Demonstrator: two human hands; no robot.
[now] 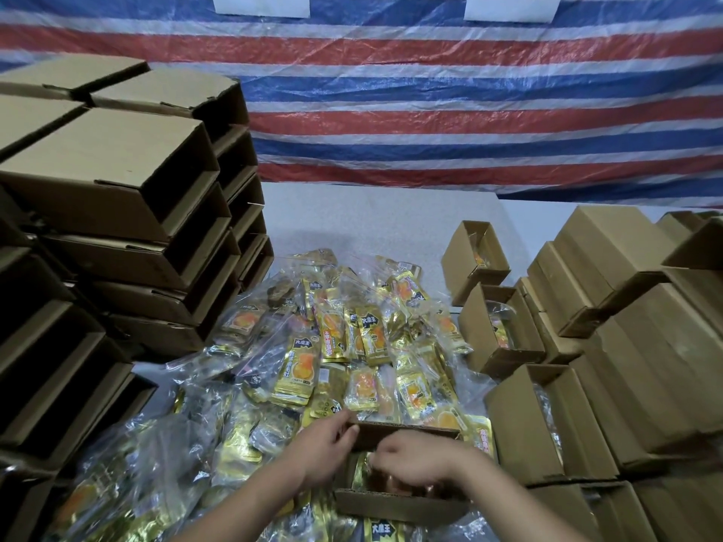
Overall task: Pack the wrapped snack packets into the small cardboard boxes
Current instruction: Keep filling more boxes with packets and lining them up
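I see the left hand [326, 444] gripping the near open box's [399, 498] far-left corner to steady it on the surface while the right hand [414, 459] pinches a gold packet [362, 469] down inside

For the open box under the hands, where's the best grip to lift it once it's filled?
Probably by the two short end walls of the open box, coming down from above with a hand at each end. The left hand already grips its left end; the right hand is inside pressing packets. Loose packets crowd the long sides.
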